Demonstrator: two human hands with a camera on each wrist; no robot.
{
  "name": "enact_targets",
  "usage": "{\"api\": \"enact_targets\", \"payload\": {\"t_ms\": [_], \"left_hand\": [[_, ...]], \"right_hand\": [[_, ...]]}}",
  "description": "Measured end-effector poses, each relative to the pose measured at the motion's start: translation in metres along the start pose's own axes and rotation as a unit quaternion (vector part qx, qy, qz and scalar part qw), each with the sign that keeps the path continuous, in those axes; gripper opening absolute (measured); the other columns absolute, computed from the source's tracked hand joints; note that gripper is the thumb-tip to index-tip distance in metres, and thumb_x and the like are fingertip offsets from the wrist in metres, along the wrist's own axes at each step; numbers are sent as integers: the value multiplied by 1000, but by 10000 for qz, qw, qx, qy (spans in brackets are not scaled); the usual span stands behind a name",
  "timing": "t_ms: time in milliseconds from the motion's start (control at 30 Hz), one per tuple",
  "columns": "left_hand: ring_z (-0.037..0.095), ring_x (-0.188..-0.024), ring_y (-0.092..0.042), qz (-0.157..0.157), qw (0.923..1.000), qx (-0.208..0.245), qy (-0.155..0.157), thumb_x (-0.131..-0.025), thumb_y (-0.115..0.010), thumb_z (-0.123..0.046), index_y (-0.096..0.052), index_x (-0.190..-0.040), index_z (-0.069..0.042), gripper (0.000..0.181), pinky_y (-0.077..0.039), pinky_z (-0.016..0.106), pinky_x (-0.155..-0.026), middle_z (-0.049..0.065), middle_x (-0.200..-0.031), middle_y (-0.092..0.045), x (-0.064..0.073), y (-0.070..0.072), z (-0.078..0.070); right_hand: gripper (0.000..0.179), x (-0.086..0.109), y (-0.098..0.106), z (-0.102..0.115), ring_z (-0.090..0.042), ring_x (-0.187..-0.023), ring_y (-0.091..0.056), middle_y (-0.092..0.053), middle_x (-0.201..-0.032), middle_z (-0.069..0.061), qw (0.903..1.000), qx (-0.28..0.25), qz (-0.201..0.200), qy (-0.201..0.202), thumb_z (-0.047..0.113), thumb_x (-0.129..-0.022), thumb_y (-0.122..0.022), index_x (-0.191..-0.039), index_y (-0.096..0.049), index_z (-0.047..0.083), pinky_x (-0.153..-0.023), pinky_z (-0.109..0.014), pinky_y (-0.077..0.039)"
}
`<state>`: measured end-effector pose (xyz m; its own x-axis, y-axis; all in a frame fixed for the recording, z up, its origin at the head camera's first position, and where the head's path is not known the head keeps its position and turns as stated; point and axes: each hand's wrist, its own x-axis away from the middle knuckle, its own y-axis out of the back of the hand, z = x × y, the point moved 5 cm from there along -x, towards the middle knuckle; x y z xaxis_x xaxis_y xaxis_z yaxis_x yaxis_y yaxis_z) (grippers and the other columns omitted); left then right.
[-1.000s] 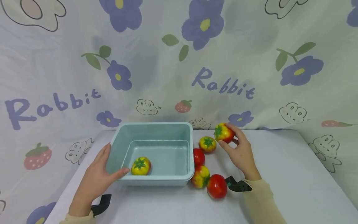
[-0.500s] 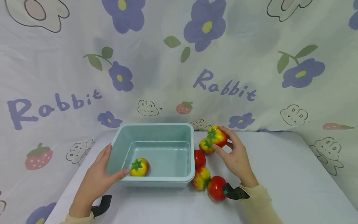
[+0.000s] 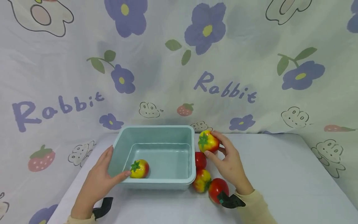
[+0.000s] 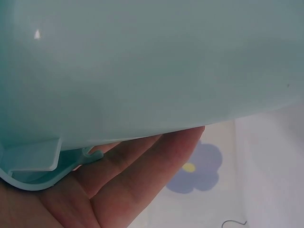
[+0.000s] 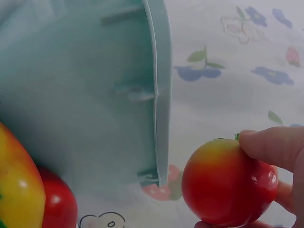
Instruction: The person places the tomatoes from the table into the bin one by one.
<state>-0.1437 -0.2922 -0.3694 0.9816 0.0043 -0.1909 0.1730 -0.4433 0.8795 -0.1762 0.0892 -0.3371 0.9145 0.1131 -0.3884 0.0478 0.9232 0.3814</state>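
Fruit (image 3: 209, 142) hangs pinched in the right hand (image 3: 231, 164)

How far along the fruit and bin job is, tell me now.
Looks done: one round red-and-yellow fruit with a green leafy top sits inside the pale blue-green plastic bin.

In hand: the right hand holds a similar red-and-yellow fruit, outside the bin.

Apparently left: a glossy red fruit, a mottled red-and-yellow one and another glossy red one, all outside.
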Motion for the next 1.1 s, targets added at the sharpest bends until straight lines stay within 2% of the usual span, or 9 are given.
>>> {"api": "enact_targets", "payload": {"t_ms": [200,367,467,667,933,1100], "left_hand": [[48,-125,-34,-68,10000,23,-48,-75,-69,-53,-10,-148,-3,106,-31,72,-87,19,-152,-17,0,0,1],[48,-125,-33,-35,10000,5,-25,-75,-68,-54,-9,-149,-5,106,-30,72,-88,18,-152,-16,-1,0,2],[47,-126,-32,6,10000,-4,0,-76,-68,-54,-8,-149,-5,106,-30,72,-88,18,-152,-15,-1,0,3],[48,-126,-32,-7,10000,-32,-13,-75,-68,-54,-9,-149,-4,107,-30,72,-88,19,-152,-15,-1,1,2],[48,-127,-31,62,10000,-62,38,-76,-67,-55,-7,-149,-5,107,-29,72,-89,19,-152,-14,-1,-1,3],[48,-126,-31,76,9999,-55,68,-76,-66,-56,-7,-149,-4,107,-30,71,-89,20,-152,-15,0,-1,2]], "right_hand": [[60,3,-7,7,-16,-116,-48,-44,-136,-3,9999,-119,71,-94,5,-81,-70,-136,-44,10,-92,-30,-47],[60,5,-13,11,-16,-116,-49,-44,-137,-3,9995,-245,176,36,5,-81,-69,-136,-44,10,-92,-33,-47],[59,6,-16,14,-16,-115,-49,-44,-137,-5,9989,-331,256,208,5,-82,-68,-135,-43,9,-90,-31,-48],[59,8,-23,19,-14,-111,-50,-45,-136,-3,9981,-440,332,264,7,-82,-70,-135,-45,10,-86,-27,-50],[60,12,-33,25,-15,-115,-50,-45,-136,-4,9962,-674,494,264,6,-81,-70,-135,-45,10,-93,-34,-47],[59,15,-41,24,-17,-116,-52,-45,-138,-4,9929,-900,612,477,7,-82,-69,-136,-43,10,-93,-34,-46]]}}
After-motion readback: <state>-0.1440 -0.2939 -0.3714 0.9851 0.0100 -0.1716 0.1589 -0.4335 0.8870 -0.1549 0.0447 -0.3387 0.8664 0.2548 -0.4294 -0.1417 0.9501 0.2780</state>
